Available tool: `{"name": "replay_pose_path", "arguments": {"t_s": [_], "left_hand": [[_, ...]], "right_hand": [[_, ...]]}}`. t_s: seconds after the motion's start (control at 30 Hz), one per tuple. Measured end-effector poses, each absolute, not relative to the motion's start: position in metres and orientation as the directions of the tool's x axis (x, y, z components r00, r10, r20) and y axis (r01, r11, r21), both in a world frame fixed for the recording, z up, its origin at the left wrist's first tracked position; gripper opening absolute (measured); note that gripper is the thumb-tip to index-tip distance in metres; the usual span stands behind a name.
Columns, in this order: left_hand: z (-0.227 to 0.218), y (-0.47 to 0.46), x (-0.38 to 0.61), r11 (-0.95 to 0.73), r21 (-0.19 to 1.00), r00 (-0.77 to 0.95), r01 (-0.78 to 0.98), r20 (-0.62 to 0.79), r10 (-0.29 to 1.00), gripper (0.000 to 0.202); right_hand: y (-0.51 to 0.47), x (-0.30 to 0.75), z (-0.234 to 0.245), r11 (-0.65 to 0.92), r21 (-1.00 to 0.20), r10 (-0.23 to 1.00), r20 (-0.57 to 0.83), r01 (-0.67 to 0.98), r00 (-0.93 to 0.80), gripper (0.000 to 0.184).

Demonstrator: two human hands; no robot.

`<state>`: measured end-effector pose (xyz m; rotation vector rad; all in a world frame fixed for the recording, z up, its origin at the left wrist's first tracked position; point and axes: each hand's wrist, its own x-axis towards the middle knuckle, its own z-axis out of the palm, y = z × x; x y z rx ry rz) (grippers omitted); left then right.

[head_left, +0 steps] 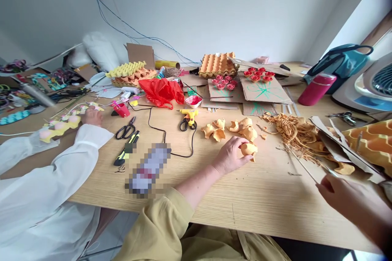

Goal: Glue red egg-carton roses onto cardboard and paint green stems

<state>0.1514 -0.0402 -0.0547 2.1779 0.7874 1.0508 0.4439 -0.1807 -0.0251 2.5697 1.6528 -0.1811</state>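
Observation:
My left hand (230, 155) is closed on an orange egg-carton cup (248, 149) just above the wooden table (263, 200). More cut orange cups (229, 127) lie in a loose group right behind it. My right hand (338, 193) is low at the right edge, closed on scissors (309, 166) whose thin blades point left over the table. A heap of orange paper strips (290, 131) lies between the two hands.
A co-worker in a white sleeve (61, 167) sits at left, a hand (91, 116) on pastel paper flowers. Black scissors (126, 130), a yellow glue gun (189, 117), a red bag (161, 91), egg trays (216, 64), cardboard with red roses (260, 83), a pink bottle (315, 89).

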Motion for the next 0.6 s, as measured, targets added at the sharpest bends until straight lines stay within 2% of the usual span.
{"name": "replay_pose_path", "arguments": {"t_s": [0.13,0.27,0.43,0.6], "left_hand": [[-0.052,-0.042,0.152,-0.624,0.744,0.501,0.239,0.456,0.736,0.041],[-0.05,-0.044,0.151,-0.618,0.75,0.476,0.236,0.466,0.746,0.039],[-0.051,-0.044,0.151,-0.636,0.727,0.464,0.259,0.484,0.742,0.042],[-0.055,-0.042,0.152,-0.643,0.715,0.499,0.272,0.467,0.73,0.043]], "right_hand": [[-0.2,0.412,-0.021,-0.33,-0.074,0.937,-0.147,0.941,0.317,0.026],[-0.157,0.368,-0.02,-0.236,-0.12,0.97,-0.09,0.964,0.226,0.018],[-0.081,0.349,-0.021,-0.25,-0.098,0.965,-0.105,0.963,0.24,0.014],[-0.074,0.382,-0.019,-0.338,-0.06,0.928,-0.19,0.939,0.322,0.024]]}}
